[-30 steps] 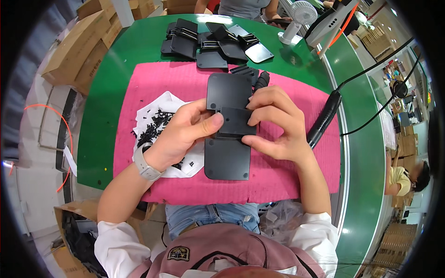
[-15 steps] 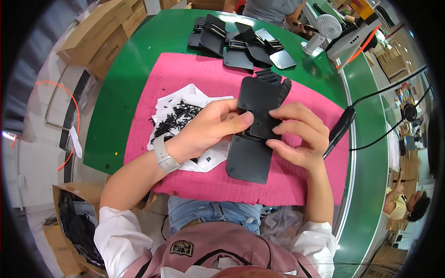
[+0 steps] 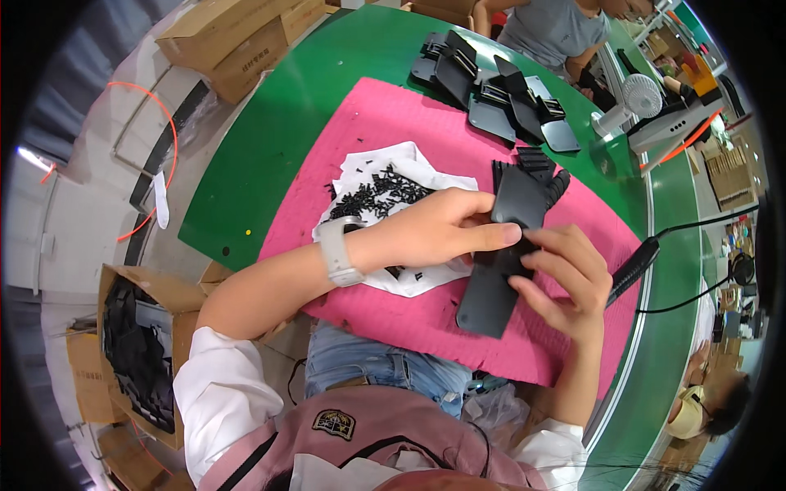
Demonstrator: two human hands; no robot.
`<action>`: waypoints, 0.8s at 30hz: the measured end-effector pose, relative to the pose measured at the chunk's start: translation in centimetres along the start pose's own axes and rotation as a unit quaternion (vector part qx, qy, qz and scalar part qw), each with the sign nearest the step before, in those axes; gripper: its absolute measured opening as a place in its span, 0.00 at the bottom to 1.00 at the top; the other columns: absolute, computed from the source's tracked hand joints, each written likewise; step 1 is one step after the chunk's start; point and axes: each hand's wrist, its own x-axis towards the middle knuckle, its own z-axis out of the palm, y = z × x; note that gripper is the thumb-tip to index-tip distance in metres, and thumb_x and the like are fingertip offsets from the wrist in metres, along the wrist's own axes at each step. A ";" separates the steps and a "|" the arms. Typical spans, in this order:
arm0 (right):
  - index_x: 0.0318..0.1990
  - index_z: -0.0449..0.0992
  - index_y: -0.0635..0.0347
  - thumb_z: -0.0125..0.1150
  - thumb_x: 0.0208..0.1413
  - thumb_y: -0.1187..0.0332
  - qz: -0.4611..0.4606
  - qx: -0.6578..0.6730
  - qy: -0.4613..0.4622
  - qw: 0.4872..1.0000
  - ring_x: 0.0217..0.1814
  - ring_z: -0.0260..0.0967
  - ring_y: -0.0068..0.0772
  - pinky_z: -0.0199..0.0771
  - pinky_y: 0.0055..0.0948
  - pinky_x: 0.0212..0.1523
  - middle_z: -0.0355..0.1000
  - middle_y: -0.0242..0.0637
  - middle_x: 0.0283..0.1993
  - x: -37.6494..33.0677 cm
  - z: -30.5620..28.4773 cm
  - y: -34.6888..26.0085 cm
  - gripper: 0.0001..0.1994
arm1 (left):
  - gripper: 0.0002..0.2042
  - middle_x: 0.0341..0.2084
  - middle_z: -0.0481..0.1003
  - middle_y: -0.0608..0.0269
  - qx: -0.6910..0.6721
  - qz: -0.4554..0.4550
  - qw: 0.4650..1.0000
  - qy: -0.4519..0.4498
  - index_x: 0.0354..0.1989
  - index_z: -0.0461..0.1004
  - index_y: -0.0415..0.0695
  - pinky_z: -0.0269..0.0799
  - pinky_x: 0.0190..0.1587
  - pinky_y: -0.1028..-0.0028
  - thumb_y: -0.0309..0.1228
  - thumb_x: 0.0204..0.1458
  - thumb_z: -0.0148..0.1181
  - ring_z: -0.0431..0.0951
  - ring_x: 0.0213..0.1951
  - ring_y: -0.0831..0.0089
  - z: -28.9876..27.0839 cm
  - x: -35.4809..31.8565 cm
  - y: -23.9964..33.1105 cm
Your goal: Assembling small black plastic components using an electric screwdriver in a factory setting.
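Observation:
A black hinged piece of two flat plates (image 3: 487, 299) is held above a pink mat (image 3: 327, 155), tilted with its lower plate toward me. My left hand (image 3: 446, 233) grips it near the middle joint, thumb on top and the other fingers partly hidden behind. On its right edge, the curled fingertips of my right hand (image 3: 569, 274) press close to the same joint; anything small between them is hidden. Left of the piece, small black screws (image 3: 381, 195) lie heaped on a white cloth (image 3: 442, 277). Black ribbed parts (image 3: 536, 162) lie just beyond the piece.
Several similar black hinged pieces (image 3: 503, 102) are piled on the green table (image 3: 270, 155) at the back. A black corded tool (image 3: 634, 270) lies at the right. A small white fan (image 3: 640, 96) stands far right. A carton of black parts (image 3: 143, 352) sits lower left. Another person (image 3: 548, 33) sits opposite.
The view has turned, shifting the table scene to the right. The hinged piece has tilted and shows narrower. My right fingertips have drawn closer to its joint; my left hand keeps its grip.

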 end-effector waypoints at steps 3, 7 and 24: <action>0.24 0.74 0.64 0.72 0.27 0.73 0.046 0.051 -0.003 0.998 0.29 0.69 0.40 0.69 0.30 0.26 0.73 0.44 0.34 -2.1 -1.4 -0.2 0.14 | 0.10 0.32 0.76 0.60 0.255 0.152 0.928 0.224 0.43 0.73 0.37 0.70 0.30 0.78 0.29 0.55 0.55 0.75 0.31 0.77 -1.1 -2.8 2.4; 0.24 0.74 0.64 0.73 0.25 0.72 0.086 0.051 -0.005 0.995 0.29 0.69 0.40 0.69 0.30 0.26 0.73 0.43 0.33 -4.3 -1.5 -0.7 0.15 | 0.07 0.22 0.72 0.62 0.488 0.103 0.769 0.399 0.34 0.77 0.40 0.66 0.28 0.76 0.24 0.46 0.59 0.73 0.28 0.73 -7.0 -9.4 2.8; 0.24 0.73 0.61 0.72 0.26 0.71 0.082 0.040 -0.049 0.995 0.30 0.70 0.40 0.69 0.30 0.24 0.73 0.40 0.34 -4.7 0.4 -1.4 0.14 | 0.06 0.26 0.71 0.62 0.615 0.127 0.735 0.256 0.27 0.77 0.38 0.68 0.35 0.69 0.22 0.37 0.63 0.71 0.32 0.65 -7.6 -9.7 0.5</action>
